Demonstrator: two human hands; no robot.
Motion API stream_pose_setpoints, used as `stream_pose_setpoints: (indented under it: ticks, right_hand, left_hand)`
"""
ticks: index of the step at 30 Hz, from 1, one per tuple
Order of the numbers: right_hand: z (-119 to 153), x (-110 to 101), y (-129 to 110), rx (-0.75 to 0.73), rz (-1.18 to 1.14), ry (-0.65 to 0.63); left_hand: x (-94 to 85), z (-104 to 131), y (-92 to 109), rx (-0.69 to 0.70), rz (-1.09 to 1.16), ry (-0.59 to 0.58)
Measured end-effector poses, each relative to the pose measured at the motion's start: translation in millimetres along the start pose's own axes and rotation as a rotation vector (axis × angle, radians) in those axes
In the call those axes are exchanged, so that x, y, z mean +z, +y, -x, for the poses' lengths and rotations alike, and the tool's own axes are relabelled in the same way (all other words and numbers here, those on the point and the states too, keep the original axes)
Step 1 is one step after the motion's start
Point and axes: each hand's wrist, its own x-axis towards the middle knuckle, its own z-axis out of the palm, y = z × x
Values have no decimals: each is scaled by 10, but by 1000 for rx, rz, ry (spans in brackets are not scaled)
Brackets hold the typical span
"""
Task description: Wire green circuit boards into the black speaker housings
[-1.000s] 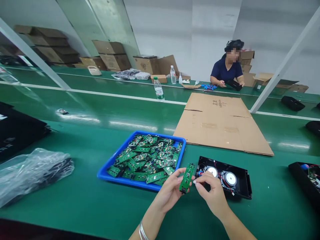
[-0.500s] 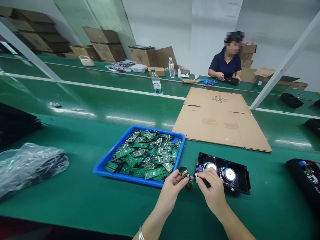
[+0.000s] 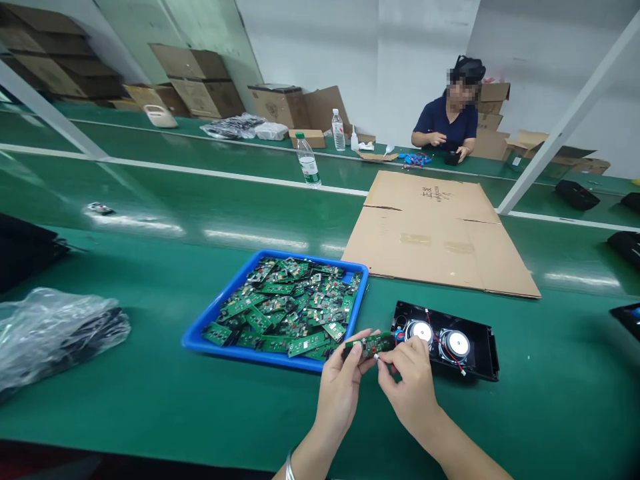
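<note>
Tray (image 3: 240, 352): smooth blue, rectangular, heaped with boards (image 3: 306, 343)
Casing (image 3: 481, 352): black, oblong, holding two round speakers (image 3: 456, 344)
Left hand (image 3: 341, 388): gripping narrow green circuit board (image 3: 367, 345) near tray corner
Right hand (image 3: 413, 385): pinching small white connector (image 3: 377, 357) just beside circuit board

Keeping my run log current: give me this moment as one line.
left hand: holds circuit board; right hand: pinches white connector near board; black housing: two speakers inside; blue tray: heaped with more boards
</note>
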Motion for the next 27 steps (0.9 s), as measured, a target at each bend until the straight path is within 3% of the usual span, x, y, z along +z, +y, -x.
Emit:
stream_pose_setpoints:
  ticks: [10, 21, 27]
  right_hand:
    - [-23, -24, 7, -32, 36, 44]
    - [-15, -61, 42, -102, 154, 67]
    - [8, -73, 46, -177, 205, 47]
  left_hand:
    - [-75, 76, -70, 102, -213, -37]
    - [-100, 118, -83, 117, -463, -78]
    - [-47, 124, -104, 108, -218, -120]
